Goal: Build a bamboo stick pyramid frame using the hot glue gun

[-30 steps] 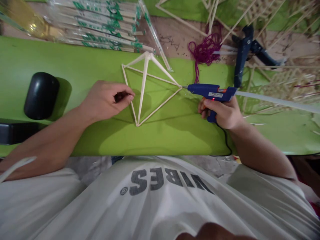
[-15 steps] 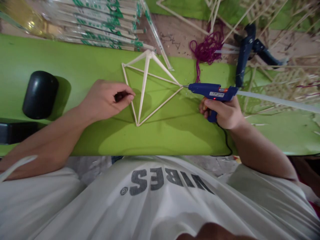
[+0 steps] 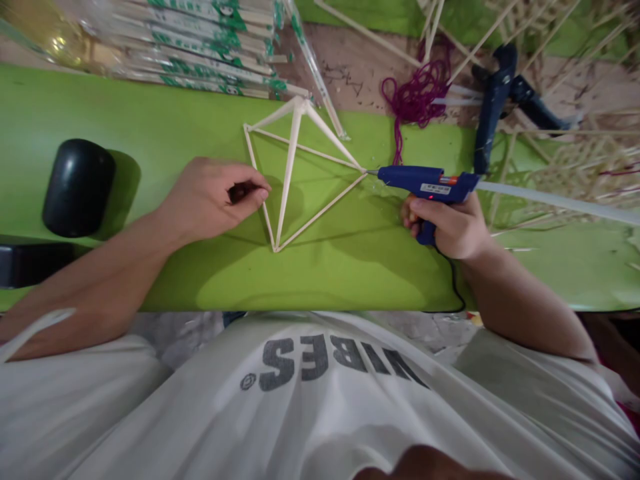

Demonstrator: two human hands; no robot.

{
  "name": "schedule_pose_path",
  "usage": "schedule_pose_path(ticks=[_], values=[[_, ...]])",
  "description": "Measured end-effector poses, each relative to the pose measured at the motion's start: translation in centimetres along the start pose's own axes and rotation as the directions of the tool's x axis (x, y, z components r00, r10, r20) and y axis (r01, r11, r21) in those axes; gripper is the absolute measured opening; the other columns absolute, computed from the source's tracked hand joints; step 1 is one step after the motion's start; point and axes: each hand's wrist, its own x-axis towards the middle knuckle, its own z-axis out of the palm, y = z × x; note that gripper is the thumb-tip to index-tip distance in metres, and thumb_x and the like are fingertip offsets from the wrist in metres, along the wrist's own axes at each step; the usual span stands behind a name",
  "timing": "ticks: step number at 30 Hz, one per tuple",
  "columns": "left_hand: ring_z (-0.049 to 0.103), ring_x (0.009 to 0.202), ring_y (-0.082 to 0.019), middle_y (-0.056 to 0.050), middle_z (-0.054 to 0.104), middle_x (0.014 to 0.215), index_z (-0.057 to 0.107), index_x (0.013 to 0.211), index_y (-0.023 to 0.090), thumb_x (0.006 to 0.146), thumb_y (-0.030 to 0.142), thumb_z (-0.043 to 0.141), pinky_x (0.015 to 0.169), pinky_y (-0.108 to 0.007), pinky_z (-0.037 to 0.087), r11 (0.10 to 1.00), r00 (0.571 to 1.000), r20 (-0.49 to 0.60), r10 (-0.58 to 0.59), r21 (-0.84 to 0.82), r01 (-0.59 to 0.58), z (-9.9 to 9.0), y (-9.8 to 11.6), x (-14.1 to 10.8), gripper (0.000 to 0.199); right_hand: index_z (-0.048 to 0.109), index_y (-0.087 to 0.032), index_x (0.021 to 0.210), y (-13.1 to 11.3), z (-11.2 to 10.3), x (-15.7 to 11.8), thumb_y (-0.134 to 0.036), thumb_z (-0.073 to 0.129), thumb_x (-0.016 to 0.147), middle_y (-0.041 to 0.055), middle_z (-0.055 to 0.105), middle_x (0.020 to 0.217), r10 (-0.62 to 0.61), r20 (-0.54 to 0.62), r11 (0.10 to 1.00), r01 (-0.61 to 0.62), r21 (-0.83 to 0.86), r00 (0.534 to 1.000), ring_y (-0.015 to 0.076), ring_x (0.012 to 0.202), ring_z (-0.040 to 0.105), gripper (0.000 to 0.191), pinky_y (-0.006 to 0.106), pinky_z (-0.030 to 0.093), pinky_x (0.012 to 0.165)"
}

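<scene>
A pyramid frame of pale wooden sticks [image 3: 288, 177] stands on the green table [image 3: 210, 277]. My left hand [image 3: 220, 197] is at its left side, thumb and fingertips closed around the lower left stick. In my right hand [image 3: 447, 220] is a blue glue gun [image 3: 413, 181], its nozzle touching the frame's right corner. A small red light glows on the gun, and a long translucent glue stick [image 3: 550, 200] comes out of its back.
Wrapped chopstick packs [image 3: 200, 47] lie at the back left. Purple string [image 3: 417, 93], a second, dark glue gun [image 3: 493, 110] and stick structures [image 3: 575, 167] are at the right. A black rounded object [image 3: 79, 188] stands left. A black cord hangs below the blue gun.
Hands, frame and blue glue gun hold almost the same places. Only a slight shift of the whole view shows.
</scene>
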Motion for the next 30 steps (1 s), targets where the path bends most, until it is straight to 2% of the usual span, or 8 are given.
schedule_pose_path(ticks=[4, 11, 14, 21, 25, 30], values=[[0.068, 0.069, -0.015, -0.003, 0.085, 0.089, 0.095, 0.115, 0.019, 0.107, 0.051, 0.066, 0.070, -0.029, 0.053, 1.000, 1.000, 0.008, -0.017, 0.008, 0.017, -0.08, 0.13, 0.03, 0.045, 0.077, -0.025, 0.068, -0.17, 0.11, -0.09, -0.071, 0.111, 0.081, 0.0045, 0.072, 0.069, 0.009, -0.012, 1.000, -0.009, 0.014, 1.000, 0.0170, 0.056, 0.062, 0.058, 0.034, 0.048, 0.050], [0.072, 0.075, -0.017, -0.006, 0.090, 0.095, 0.096, 0.118, 0.019, 0.107, 0.049, 0.067, 0.076, -0.031, 0.059, 0.998, 0.997, 0.056, -0.059, 0.019, 0.058, -0.51, 0.68, 0.23, 0.044, 0.076, -0.023, 0.068, -0.61, 0.28, -0.19, -0.054, 0.108, 0.085, 0.0056, 0.072, 0.068, 0.009, -0.014, 1.000, -0.009, 0.014, 1.000, 0.0167, 0.056, 0.062, 0.047, 0.034, 0.049, 0.051], [0.073, 0.076, -0.017, -0.005, 0.090, 0.095, 0.097, 0.117, 0.020, 0.106, 0.049, 0.068, 0.077, -0.030, 0.061, 0.997, 0.995, 0.059, -0.076, 0.028, 0.075, -0.50, 0.71, 0.26, 0.042, 0.074, -0.024, 0.067, -0.61, 0.31, -0.17, -0.054, 0.107, 0.083, 0.0049, 0.071, 0.067, 0.012, -0.020, 1.000, -0.012, 0.016, 1.000, 0.0164, 0.055, 0.061, 0.047, 0.033, 0.048, 0.050], [0.072, 0.074, -0.017, -0.006, 0.090, 0.095, 0.096, 0.117, 0.018, 0.106, 0.049, 0.067, 0.076, -0.030, 0.059, 0.998, 0.996, 0.062, -0.063, 0.016, 0.062, -0.57, 0.70, 0.26, 0.044, 0.075, -0.028, 0.068, -0.34, 0.12, -0.05, -0.064, 0.108, 0.082, 0.0026, 0.071, 0.067, 0.006, -0.013, 1.000, -0.006, -0.014, 1.000, 0.0173, 0.054, 0.060, 0.051, 0.033, 0.048, 0.049], [0.070, 0.073, -0.016, -0.006, 0.089, 0.095, 0.096, 0.117, 0.017, 0.106, 0.048, 0.068, 0.075, -0.029, 0.057, 0.998, 0.997, 0.052, -0.059, 0.009, 0.058, -0.54, 0.74, 0.24, 0.044, 0.073, -0.026, 0.066, -0.33, 0.10, -0.10, -0.060, 0.107, 0.083, 0.0025, 0.071, 0.066, -0.004, -0.016, 1.000, 0.004, 0.000, 1.000, 0.0164, 0.053, 0.061, 0.051, 0.032, 0.048, 0.049], [0.069, 0.071, -0.015, -0.005, 0.088, 0.092, 0.096, 0.114, 0.017, 0.105, 0.050, 0.068, 0.071, -0.029, 0.053, 0.999, 0.998, 0.038, -0.045, -0.005, 0.045, -0.41, 0.60, 0.27, 0.044, 0.076, -0.023, 0.068, -0.50, 0.14, -0.24, -0.048, 0.105, 0.086, 0.0047, 0.071, 0.066, -0.008, -0.014, 1.000, 0.008, 0.009, 1.000, 0.0157, 0.053, 0.063, 0.041, 0.032, 0.048, 0.049]])
